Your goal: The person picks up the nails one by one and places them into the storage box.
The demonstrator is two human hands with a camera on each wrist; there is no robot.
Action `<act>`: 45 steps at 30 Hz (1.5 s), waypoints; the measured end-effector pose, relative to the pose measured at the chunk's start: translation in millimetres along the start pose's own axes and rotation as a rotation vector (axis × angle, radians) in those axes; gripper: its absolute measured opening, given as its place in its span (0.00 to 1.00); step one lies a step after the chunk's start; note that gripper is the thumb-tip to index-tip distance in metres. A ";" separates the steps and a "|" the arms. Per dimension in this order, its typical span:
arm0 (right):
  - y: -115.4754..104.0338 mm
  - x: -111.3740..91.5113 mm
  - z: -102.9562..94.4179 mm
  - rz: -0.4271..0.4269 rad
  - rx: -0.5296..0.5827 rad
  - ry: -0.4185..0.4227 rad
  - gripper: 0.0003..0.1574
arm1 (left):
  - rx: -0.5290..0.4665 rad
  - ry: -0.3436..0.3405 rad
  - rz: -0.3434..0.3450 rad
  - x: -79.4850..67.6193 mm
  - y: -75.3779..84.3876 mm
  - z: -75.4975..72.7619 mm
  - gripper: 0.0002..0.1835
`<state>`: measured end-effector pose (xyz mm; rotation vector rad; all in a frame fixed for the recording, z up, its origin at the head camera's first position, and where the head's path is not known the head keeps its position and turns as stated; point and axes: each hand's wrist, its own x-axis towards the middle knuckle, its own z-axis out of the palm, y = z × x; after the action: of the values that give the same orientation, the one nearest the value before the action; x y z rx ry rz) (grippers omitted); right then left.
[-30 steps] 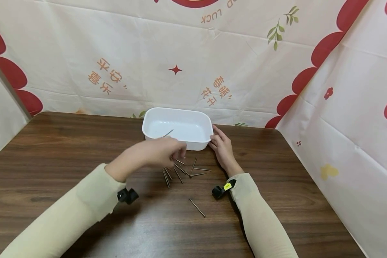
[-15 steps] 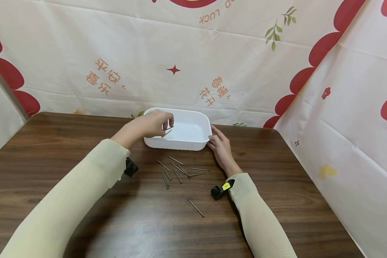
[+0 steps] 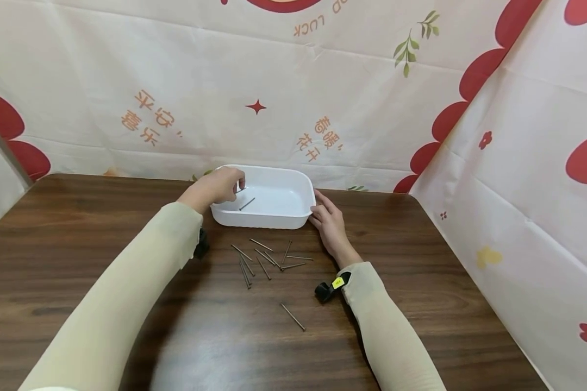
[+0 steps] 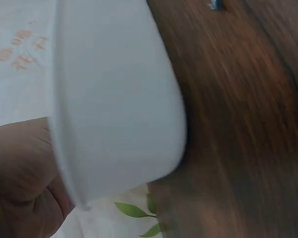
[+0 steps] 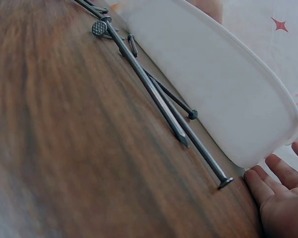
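Observation:
My left hand (image 3: 218, 187) reaches over the left side of a white plastic box (image 3: 259, 221), fingertips down inside it, pinching a nail (image 3: 241, 190) that is mostly hidden. A second nail (image 3: 247, 203) lies on the box floor. In the left wrist view, the box wall (image 4: 119, 94) hides the fingers, and only part of the left hand (image 4: 22, 178) shows. At the box's right end, my right hand (image 3: 330, 225) rests its fingers against the outer wall. The right wrist view shows those fingertips (image 5: 283, 171) spread along the box's end.
Several loose nails (image 3: 263, 266) lie scattered on the brown wooden table (image 3: 396, 304) in front of the box. One nail (image 3: 292, 316) lies apart, nearer me. A printed cloth (image 3: 215, 81) hangs behind the table, and another cloth stands along the right side.
My left hand has moved from above the loose nails into the box with a nail, then farther left inside it. My right hand has stayed at the box's end. The head view has shifted slightly.

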<state>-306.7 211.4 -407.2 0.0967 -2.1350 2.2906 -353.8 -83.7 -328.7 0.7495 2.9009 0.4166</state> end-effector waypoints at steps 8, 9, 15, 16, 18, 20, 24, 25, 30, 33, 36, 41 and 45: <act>-0.6 1.8 3.0 0.000 0.005 0.009 0.37 | 0.034 -0.007 -0.014 4.8 0.2 9.6 0.16; -0.9 1.7 3.6 -0.001 0.005 0.009 0.37 | 0.039 -0.012 -0.019 4.7 1.0 10.4 0.16; -2.7 2.5 6.5 -0.006 -0.009 -0.009 0.37 | 0.049 -0.087 -0.058 3.2 2.0 9.3 0.19; -2.7 2.7 6.6 -0.007 -0.010 -0.010 0.37 | 0.048 -0.098 -0.064 3.7 1.8 8.9 0.19; -2.3 3.1 6.6 -0.009 -0.008 -0.009 0.37 | 0.037 -0.117 -0.077 4.7 1.3 8.6 0.19; -1.5 2.6 6.3 -0.003 -0.006 -0.007 0.37 | 0.038 -0.125 -0.084 5.8 1.3 9.5 0.19; 0.4 -0.4 6.0 0.014 -0.006 -0.003 0.37 | 0.041 -0.114 -0.085 7.2 1.6 14.7 0.19; 0.7 -1.2 6.0 0.017 -0.009 -0.001 0.37 | 0.045 -0.107 -0.085 7.3 1.9 15.9 0.19; 1.9 -2.4 5.1 0.011 -0.011 0.005 0.37 | 0.036 -0.076 -0.081 6.4 2.6 16.6 0.19; 2.0 -2.8 4.2 0.005 -0.004 0.008 0.37 | 0.031 -0.056 -0.048 4.9 5.3 12.1 0.18; 2.0 -2.8 3.1 0.006 -0.001 0.005 0.37 | 0.059 -0.009 0.004 1.7 11.7 6.1 0.17; 1.6 -0.5 1.1 0.002 -0.004 0.007 0.37 | 0.113 0.093 0.083 -10.7 29.0 -2.1 0.15; 1.3 2.3 -0.5 -0.002 -0.004 0.014 0.36 | 0.080 0.142 0.118 -23.6 45.2 -7.5 0.15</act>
<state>-309.2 211.8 -408.4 0.0816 -2.1313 2.2793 -314.0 -59.1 -307.3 0.9443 3.0310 0.3830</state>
